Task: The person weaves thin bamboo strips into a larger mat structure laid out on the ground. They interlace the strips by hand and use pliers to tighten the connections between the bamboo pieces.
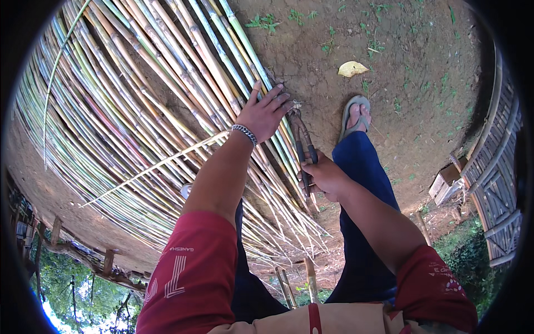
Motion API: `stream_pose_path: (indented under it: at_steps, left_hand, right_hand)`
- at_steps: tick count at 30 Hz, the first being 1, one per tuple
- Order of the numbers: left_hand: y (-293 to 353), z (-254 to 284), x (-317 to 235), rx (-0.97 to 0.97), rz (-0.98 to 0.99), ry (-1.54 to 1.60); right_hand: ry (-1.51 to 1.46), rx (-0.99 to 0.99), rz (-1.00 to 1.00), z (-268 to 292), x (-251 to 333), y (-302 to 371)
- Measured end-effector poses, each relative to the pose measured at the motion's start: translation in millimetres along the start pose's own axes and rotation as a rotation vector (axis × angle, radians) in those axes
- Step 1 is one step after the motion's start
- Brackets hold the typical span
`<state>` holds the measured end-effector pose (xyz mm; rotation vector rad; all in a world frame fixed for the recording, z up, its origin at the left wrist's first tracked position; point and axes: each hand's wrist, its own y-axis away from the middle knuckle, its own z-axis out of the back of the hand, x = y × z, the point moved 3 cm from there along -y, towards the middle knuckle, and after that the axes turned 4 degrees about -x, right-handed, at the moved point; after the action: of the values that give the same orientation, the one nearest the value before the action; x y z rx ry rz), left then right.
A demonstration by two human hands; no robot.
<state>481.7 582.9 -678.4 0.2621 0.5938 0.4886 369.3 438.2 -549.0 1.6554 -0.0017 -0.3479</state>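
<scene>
My left hand (263,116), with a chain bracelet on its wrist, lies with fingers stretched out over the right edge of a wide row of bamboo poles (189,61). Its fingertips are close to the jaws of a pair of pliers (301,137). My right hand (324,177) is closed around the dark handles of the pliers, beside the outermost pole. A small light bit, perhaps wire, shows at the jaws, too small to make out. A thin split strip (158,165) lies across the poles under my left forearm.
My sandalled foot (356,116) stands on bare soil right of the poles, near a yellow leaf (352,69). A woven bamboo fence (498,161) curves along the right, by a wooden box (445,185). Short upright stakes (310,278) stand between my legs.
</scene>
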Motion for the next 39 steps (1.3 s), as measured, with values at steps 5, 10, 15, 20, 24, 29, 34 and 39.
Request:
stream_pose_path:
  at_steps: [5,10,15,20,24,29,34,39]
  left_hand:
    - [1.5,2.0,-2.8,-0.008,0.017,0.001]
    - [2.5,0.6,-2.6,-0.031,0.023,0.03]
    - [2.1,1.6,-2.3,0.015,0.036,0.02]
    - [1.8,-0.4,-3.8,0.022,0.025,0.022]
    - [1.7,0.1,-2.3,0.023,0.037,0.036]
    - [3.5,-0.1,-0.8,-0.004,0.03,0.057]
    - [3.2,1.3,-0.9,-0.024,0.025,0.049]
    - [3.6,-1.4,0.5,-0.069,0.027,0.064]
  right_hand:
    - [-0.546,0.295,-0.13,-12.5,-0.2,2.6]
    - [-0.383,0.218,-0.042,-15.3,-6.8,-1.5]
    - [0.175,-0.229,0.323,-14.7,1.0,6.7]
    - [1.045,-0.572,0.604,4.9,25.0,40.4]
    - [1.414,-0.594,0.554,11.5,52.1,61.7]
    - [1.363,-0.446,0.535,26.4,65.9,47.7]
    - [0.355,-0.133,0.193,10.7,45.0,35.8]
    - [-0.003,-0.089,0.158,-25.6,10.3,13.2]
